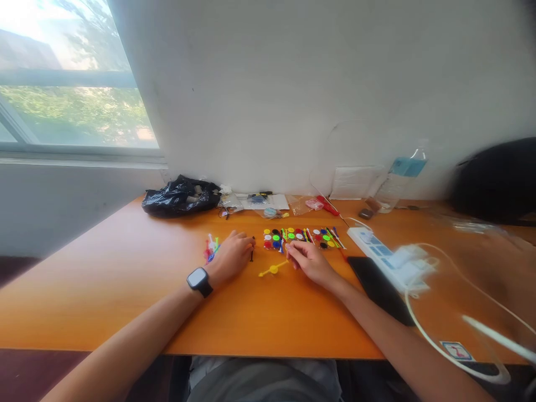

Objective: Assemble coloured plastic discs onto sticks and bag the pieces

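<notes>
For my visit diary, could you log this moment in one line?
left hand: black stick at fingertips | right hand: beside yellow stick with disc | beyond: coloured discs

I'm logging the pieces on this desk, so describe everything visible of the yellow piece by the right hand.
The yellow piece is bright and plastic-looking. A round disc sits partway along a thin shaft, whose left end widens like an arrowhead. It slants on or just above the orange-brown tabletop, right end higher in the picture. That end reaches the right hand; whether it is gripped is too small to tell.
</notes>
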A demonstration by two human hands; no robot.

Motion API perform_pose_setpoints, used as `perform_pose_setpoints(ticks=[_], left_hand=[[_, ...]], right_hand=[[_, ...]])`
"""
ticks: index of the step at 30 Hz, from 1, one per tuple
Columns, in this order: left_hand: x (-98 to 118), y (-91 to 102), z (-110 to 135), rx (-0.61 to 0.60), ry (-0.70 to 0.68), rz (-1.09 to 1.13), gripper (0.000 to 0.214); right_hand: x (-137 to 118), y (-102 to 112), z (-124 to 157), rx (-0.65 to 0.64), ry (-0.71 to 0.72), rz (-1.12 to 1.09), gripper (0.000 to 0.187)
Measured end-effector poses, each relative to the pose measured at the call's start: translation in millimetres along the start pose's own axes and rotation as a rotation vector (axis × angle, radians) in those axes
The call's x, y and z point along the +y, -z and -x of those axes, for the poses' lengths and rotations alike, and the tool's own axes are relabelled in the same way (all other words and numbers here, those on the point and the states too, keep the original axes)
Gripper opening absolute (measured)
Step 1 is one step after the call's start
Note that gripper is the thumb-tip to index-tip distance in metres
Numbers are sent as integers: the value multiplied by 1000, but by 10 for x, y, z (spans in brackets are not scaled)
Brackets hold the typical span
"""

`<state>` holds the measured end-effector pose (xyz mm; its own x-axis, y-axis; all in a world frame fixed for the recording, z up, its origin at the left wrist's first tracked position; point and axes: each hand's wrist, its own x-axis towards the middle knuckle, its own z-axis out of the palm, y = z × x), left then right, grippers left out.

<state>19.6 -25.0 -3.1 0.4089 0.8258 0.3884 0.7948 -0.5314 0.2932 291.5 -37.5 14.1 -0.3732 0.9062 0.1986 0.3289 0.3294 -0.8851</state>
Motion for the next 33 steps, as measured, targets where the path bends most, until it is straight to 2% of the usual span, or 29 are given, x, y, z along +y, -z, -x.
perform_pose_setpoints(ticks=[5,11,18,24,26,30,33], left_hand=[[-7,4,13,-18,0,45,25],[76,58,-12,80,22,77,17],[266,134,-12,178,102,305,17],[396,136,10,28,168,723,33],[433,133,14,-8,161,806,38],[536,171,41,-78,133,947,41],[614,228,68,-135,116,1025,40]], right_hand=[[6,0,-1,-1,4,17,44],[-11,-2,9,4,0,0,45],[-91,-24,40,3,32,-44,37],[-68,-51,74,39,101,44,27],[-64,-62,98,51,136,110,24],[-63,-88,129,29,210,215,33],[-45,-108,129,2,233,247,32]])
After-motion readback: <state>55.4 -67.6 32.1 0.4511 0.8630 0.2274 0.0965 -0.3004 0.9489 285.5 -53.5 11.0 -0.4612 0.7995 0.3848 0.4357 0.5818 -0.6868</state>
